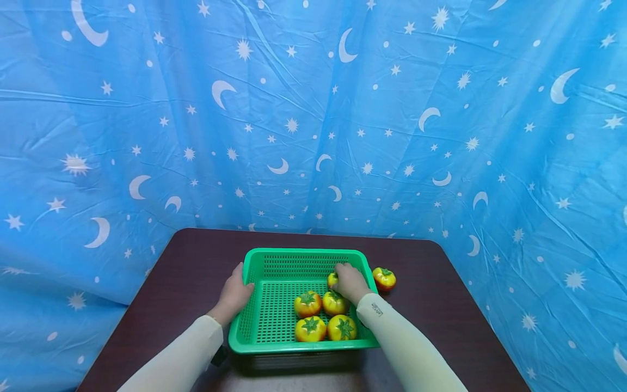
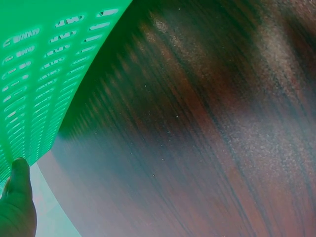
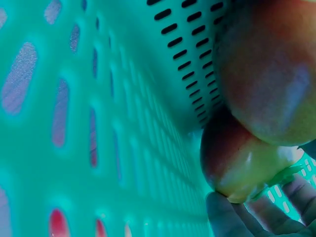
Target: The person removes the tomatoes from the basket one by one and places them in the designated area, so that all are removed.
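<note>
A green slotted plastic basket [image 1: 284,348] stands on the table, with several yellow-and-red tomatoes with green star-shaped tops in its right half. My left hand [image 1: 235,296] grips the basket's left rim, its thumb over the edge; the left wrist view shows a digit against the slotted wall. Inside, near the back right corner, my right hand [image 1: 351,283] holds a tomato [image 1: 332,280] partly hidden by the fingers. That tomato [image 3: 242,163] shows in the right wrist view with fingertips round its leafy end, and another tomato [image 3: 269,74] looms in front of it.
One more tomato [image 1: 384,279] lies on the dark brown table [image 1: 421,321], just outside the basket's right wall. A blue curtain [image 1: 313,136] with white moons and stars hangs behind the table and along both sides.
</note>
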Motion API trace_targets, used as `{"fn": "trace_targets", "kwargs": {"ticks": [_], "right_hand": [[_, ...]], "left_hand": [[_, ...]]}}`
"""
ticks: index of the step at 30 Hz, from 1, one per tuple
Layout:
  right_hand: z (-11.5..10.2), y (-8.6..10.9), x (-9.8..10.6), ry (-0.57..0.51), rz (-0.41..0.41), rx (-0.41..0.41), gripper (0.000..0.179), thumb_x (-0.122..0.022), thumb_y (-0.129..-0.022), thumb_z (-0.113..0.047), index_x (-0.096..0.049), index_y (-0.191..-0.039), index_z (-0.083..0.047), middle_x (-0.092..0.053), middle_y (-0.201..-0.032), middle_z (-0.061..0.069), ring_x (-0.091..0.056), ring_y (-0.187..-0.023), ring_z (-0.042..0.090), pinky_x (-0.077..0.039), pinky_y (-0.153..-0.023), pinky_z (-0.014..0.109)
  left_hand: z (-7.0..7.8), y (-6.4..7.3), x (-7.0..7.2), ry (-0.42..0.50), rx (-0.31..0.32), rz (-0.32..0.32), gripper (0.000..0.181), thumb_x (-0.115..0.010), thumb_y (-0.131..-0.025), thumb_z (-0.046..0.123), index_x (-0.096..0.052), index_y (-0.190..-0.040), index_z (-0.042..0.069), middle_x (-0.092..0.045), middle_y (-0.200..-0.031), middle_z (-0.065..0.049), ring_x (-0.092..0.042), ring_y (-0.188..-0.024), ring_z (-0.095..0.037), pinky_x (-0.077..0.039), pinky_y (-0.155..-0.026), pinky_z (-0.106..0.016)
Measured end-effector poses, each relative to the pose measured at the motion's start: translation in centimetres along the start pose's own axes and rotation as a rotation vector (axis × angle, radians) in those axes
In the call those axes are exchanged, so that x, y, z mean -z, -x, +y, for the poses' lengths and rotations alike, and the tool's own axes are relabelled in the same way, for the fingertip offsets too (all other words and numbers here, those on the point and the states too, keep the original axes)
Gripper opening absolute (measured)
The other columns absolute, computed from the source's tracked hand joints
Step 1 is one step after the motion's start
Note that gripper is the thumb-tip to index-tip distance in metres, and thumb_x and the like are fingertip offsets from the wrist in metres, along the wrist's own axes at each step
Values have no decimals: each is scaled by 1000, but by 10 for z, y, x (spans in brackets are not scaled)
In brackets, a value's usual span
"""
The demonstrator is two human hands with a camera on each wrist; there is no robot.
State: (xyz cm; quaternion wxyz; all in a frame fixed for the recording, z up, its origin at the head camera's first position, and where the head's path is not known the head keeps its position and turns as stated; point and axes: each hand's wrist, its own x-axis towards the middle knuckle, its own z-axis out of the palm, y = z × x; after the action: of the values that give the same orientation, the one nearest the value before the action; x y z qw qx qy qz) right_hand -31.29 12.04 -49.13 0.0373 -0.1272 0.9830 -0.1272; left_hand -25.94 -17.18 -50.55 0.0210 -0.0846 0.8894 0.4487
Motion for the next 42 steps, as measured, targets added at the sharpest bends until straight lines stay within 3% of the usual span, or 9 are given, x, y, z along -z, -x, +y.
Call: {"fn": "trace_targets", "kwargs": {"ticks": [6,17,42], "right_hand": [[3,-2,-6,-16,-14,-42,50,-73,-82,-24,-56,-125,-4,-59,-118,19,-59,-102,34,-52,-87,46],[5,-2,-8,-31,-4,-49,44,-73,-81,-24,-59,-119,-7,-62,-110,14,-60,-98,29,-52,-85,44],[4,-1,6,-8,49,-35,48,-75,-80,-24,-59,-123,-9,-58,-121,18,-57,-106,35,-51,-88,48]], "left_hand": [[0,-1,0,4,1,3,72,-47,-94,10,-3,-151,-1,-23,-150,-30,-29,-136,-46,-32,-107,-60],[-1,1,0,11,-4,-4,72,-45,-95,10,-2,-151,-1,-21,-151,-29,-28,-137,-46,-31,-108,-60],[1,1,0,-9,-10,10,72,-47,-94,10,-4,-150,-2,-23,-150,-30,-29,-136,-46,-31,-108,-60]]}}
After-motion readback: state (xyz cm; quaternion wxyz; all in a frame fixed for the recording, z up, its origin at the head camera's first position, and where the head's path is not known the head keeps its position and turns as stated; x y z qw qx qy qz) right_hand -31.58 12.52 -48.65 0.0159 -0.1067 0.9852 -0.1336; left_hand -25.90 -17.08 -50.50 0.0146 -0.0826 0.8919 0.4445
